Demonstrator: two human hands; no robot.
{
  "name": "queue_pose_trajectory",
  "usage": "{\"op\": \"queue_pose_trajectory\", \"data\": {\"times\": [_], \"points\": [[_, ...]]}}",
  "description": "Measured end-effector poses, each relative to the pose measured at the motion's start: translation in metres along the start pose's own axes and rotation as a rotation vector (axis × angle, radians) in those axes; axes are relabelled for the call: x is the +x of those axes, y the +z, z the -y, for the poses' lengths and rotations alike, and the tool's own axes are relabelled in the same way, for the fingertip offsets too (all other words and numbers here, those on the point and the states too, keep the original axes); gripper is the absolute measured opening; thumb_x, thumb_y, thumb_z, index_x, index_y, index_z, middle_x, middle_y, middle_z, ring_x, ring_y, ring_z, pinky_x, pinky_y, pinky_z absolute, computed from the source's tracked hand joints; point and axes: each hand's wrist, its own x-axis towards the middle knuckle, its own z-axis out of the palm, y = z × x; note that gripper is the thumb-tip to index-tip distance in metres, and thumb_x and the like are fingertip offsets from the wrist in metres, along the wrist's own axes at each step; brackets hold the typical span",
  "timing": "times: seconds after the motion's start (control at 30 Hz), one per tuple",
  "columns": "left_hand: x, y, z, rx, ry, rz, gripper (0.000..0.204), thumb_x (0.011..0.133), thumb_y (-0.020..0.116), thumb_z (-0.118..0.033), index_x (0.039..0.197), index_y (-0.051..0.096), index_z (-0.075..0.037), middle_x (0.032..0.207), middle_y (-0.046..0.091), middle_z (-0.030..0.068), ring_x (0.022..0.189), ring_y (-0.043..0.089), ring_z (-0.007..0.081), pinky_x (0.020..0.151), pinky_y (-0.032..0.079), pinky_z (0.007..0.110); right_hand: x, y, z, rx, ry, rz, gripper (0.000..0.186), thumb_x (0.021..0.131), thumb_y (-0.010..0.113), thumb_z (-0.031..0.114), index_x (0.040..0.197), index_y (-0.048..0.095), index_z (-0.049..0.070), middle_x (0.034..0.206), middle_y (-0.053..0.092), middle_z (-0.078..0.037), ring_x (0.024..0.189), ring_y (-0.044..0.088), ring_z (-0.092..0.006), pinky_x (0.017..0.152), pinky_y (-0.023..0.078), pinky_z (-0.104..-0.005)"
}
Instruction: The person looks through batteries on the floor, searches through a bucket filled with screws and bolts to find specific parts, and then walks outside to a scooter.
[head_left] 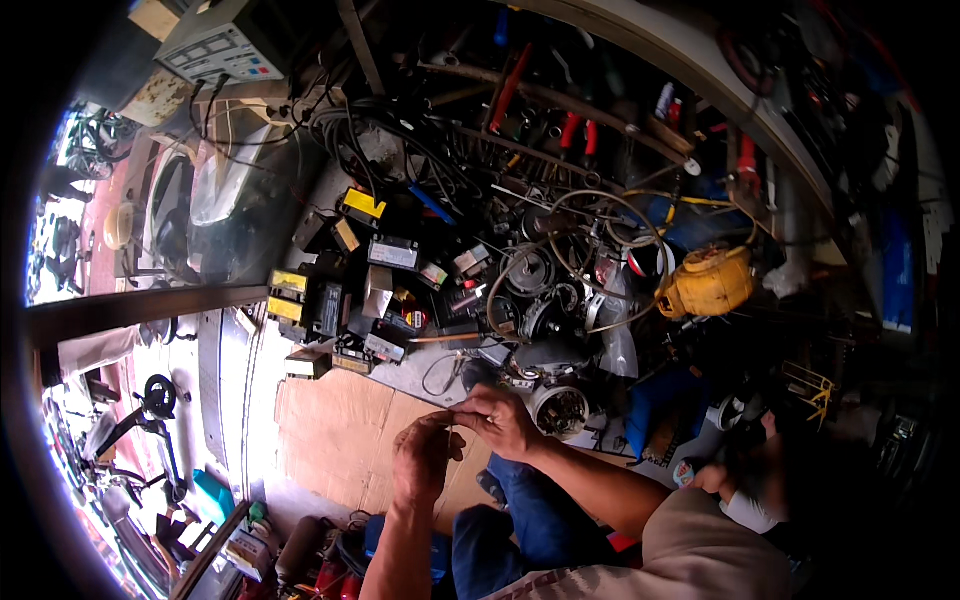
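My left hand (422, 462) and my right hand (497, 420) meet fingertip to fingertip above a flat sheet of cardboard (325, 425). Both are closed in a pinch. Whatever lies between the fingers is too small to name. Just beyond my right hand stands a white tub (561, 412) holding many small dark parts. Below the hands are my blue trouser legs, and one shoe (490, 486) shows on the cardboard.
Boxy batteries (394, 252) crowd the floor ahead, beside coiled hoses and metal parts. A yellow power tool (708, 282) lies farther right, near a blue container (665, 410). At right sits another person, whose hand (712, 480) shows. Red-handled pliers (580, 135) hang in a rack behind.
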Motion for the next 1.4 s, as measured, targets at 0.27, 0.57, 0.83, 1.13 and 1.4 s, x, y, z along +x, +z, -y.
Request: {"op": "queue_pose_trajectory", "data": {"times": [0.27, 0.57, 0.83, 1.13, 1.4], "points": [[0.034, -0.024, -0.002, 0.337, 0.029, -0.259, 0.044, 0.108, 0.053, -0.030, 0.114, 0.072, 0.009, 0.089, 0.076, 0.0152, 0.073, 0.072, 0.0206, 0.058, 0.052, 0.027, 0.237, -0.125, -0.135, -0.847, 0.273, -0.337, 0.029, 0.093, 0.066, 0.021, 0.114, 0.063, 0.000, 0.113, 0.061, -0.023, 0.104, 0.063, -0.0421, 0.088, 0.053, -0.0514], [-0.147, -0.192, 0.078, 1.326, -0.345, -0.750, 0.040, 0.087, 0.062, -0.037, 0.076, 0.075, -0.001, 0.075, 0.070, 0.0244, 0.078, 0.072, 0.0442, 0.074, 0.058, 0.050, 0.356, -0.304, -0.367, -1.347, 0.443, -0.396, 0.029, 0.093, 0.062, 0.023, 0.114, 0.073, 0.005, 0.119, 0.070, -0.022, 0.107, 0.069, -0.0397, 0.091, 0.057, -0.0499], [-0.247, -0.255, 0.086, 1.168, -0.361, -1.113, 0.030, 0.091, 0.073, -0.034, 0.076, 0.072, -0.008, 0.073, 0.072, 0.0141, 0.064, 0.065, 0.0316, 0.060, 0.052, 0.043, 0.340, -0.382, -0.472, -1.519, 0.375, -0.407, 0.039, 0.101, 0.059, 0.034, 0.117, 0.076, 0.004, 0.120, 0.074, -0.021, 0.104, 0.072, -0.0407, 0.089, 0.058, -0.0523], [-0.362, -0.275, 0.074, 1.233, -0.668, -1.276, 0.038, 0.081, 0.061, -0.035, 0.076, 0.077, -0.001, 0.082, 0.071, 0.0251, 0.080, 0.073, 0.0420, 0.079, 0.059, 0.050, 0.367, -0.163, -0.316, -1.179, 0.467, -0.485, 0.031, 0.092, 0.060, 0.027, 0.105, 0.077, 0.004, 0.107, 0.076, -0.023, 0.096, 0.074, -0.0438, 0.080, 0.058, -0.0543], [-0.396, -0.448, -0.003, 1.013, -0.469, -1.472, 0.031, 0.083, 0.066, -0.029, 0.082, 0.078, 0.000, 0.088, 0.072, 0.0282, 0.088, 0.073, 0.0436, 0.085, 0.059, 0.051, 0.210, 0.018, -0.139, -0.982, 0.607, -0.387, 0.031, 0.102, 0.054, 0.025, 0.121, 0.070, 0.007, 0.121, 0.073, -0.020, 0.112, 0.069, -0.0387, 0.096, 0.055, -0.0488]]}}
